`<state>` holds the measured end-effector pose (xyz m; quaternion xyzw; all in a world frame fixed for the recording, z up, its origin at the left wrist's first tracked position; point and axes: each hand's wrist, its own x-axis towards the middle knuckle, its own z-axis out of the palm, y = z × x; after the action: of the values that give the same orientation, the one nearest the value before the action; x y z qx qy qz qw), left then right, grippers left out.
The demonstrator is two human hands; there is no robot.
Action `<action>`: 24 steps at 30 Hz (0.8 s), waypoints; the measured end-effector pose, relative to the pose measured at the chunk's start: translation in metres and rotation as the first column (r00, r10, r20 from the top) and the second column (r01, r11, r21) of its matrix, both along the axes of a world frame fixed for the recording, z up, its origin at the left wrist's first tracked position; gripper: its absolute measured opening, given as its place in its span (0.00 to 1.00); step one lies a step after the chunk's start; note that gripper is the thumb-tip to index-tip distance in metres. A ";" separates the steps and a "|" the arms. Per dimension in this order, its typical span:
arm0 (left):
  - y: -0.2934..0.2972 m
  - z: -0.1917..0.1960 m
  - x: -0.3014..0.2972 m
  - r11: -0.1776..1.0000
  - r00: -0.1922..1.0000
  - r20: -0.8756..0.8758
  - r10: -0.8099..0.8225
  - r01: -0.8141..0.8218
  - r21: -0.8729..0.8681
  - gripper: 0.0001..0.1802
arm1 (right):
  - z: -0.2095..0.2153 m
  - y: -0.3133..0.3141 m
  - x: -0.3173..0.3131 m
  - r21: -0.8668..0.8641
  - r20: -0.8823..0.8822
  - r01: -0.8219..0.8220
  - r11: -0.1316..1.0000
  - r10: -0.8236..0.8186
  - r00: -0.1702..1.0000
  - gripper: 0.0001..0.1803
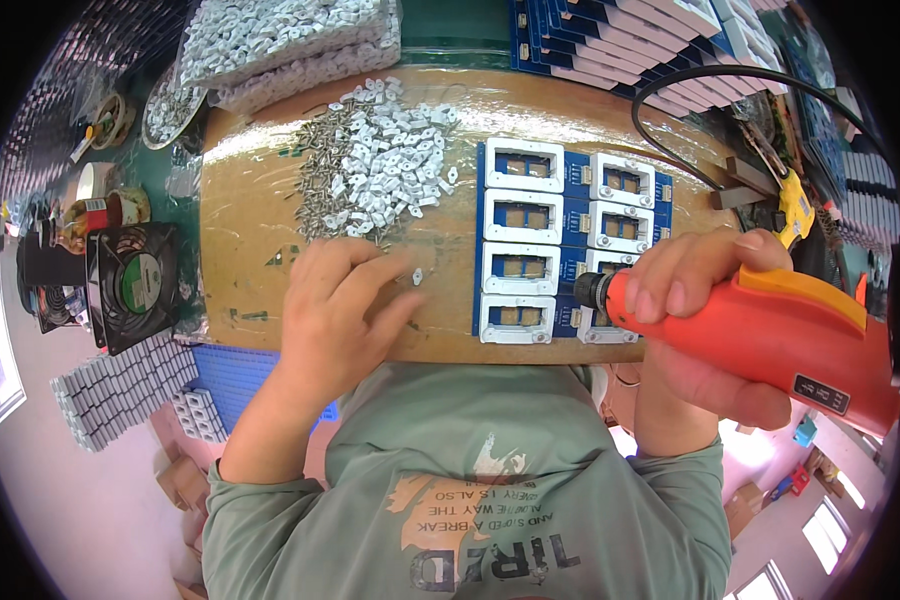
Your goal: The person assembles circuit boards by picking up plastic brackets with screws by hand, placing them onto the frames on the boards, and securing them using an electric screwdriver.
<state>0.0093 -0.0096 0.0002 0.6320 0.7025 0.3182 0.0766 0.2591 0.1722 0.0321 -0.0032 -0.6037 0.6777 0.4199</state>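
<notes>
My right hand is wrapped round a red electric screwdriver with an orange lever. Its black chuck points left over the lower right white frames of a blue circuit board panel. White rectangular frames sit on the panel in two columns, and screws show on some at the right. My left hand hovers over the board, fingers apart and slightly blurred. Close to its fingertips lies one small white plastic clip. Beyond that hand spreads a pile of similar white clips, beside loose metal screws.
Bags of white parts and stacked panels stand at the back. A black cable arcs at the right near a yellow-handled tool. At the left are a black fan and a bowl of parts.
</notes>
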 end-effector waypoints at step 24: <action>0.009 0.010 0.004 0.979 0.997 -0.060 -0.049 0.036 -0.200 0.09 | -0.003 0.008 -0.001 0.053 0.009 -0.075 0.996 0.075 0.997 0.62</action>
<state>0.0129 -0.0004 0.0101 0.6462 0.7191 0.2238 0.1234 0.2582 0.1799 0.0289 0.0283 -0.6229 0.6765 0.3918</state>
